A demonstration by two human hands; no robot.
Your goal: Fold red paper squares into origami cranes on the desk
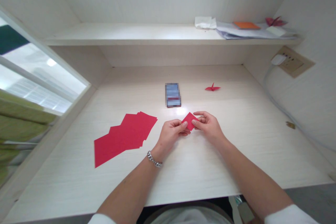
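A small folded piece of red paper (190,120), diamond-shaped, is held between my two hands above the desk. My left hand (174,128) pinches its left corner, thumb on top and fingers underneath. On the opposite corner, my right hand (208,125) grips with the thumb on the paper's face; its index finger reaches out beyond the edge. Left of my hands, several red paper sheets (126,133) lie fanned out and overlapping. Farther back on the right sits a red origami crane (212,88) with its wings spread.
A phone (173,95), its screen pixelated, lies beyond my hands. The shelf (126,33) bears papers, an orange square (246,25) and another red folded crane (275,21). At the right wall, a charger (278,59) with a grey cable (278,106) is in the socket.
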